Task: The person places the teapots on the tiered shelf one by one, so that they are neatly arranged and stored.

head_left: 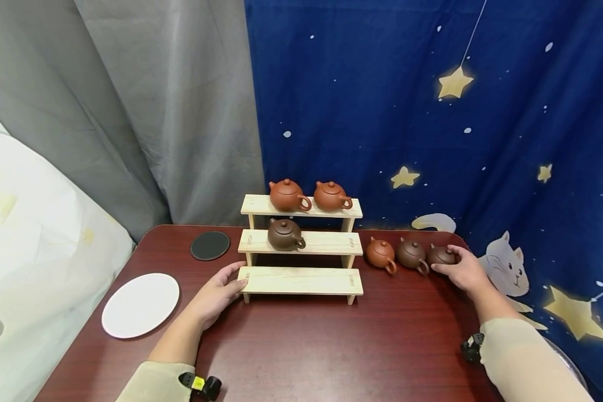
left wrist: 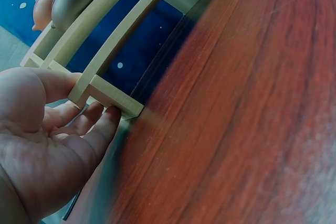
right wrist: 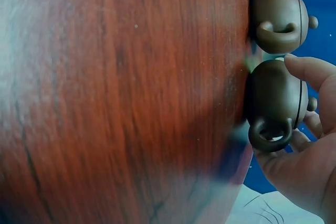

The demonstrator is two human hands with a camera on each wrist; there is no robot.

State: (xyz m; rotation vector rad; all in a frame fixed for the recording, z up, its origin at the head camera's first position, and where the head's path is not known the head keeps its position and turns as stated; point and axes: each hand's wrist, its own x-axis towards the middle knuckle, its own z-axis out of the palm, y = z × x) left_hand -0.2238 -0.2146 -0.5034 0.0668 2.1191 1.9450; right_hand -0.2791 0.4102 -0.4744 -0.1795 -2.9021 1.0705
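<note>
A three-step wooden display stand (head_left: 301, 280) stands on the table. My left hand (head_left: 220, 295) grips the left end of its lowest step, thumb on top and fingertips at the leg (left wrist: 116, 95). At the right of the table, my right hand (head_left: 466, 270) holds a dark brown teapot (head_left: 441, 255), thumb on one side and fingers behind it. In the right wrist view, this teapot (right wrist: 277, 95) has its looped handle toward the palm. Beside it stand another dark brown teapot (head_left: 411, 253) and a reddish-brown teapot (head_left: 380, 253).
Two reddish-brown teapots (head_left: 285, 195) sit on the top step, and a dark brown teapot (head_left: 283, 234) on the middle one. A white round plate (head_left: 140, 305) and a black round coaster (head_left: 210, 245) lie at the left. Curtains (head_left: 352, 111) hang behind the table.
</note>
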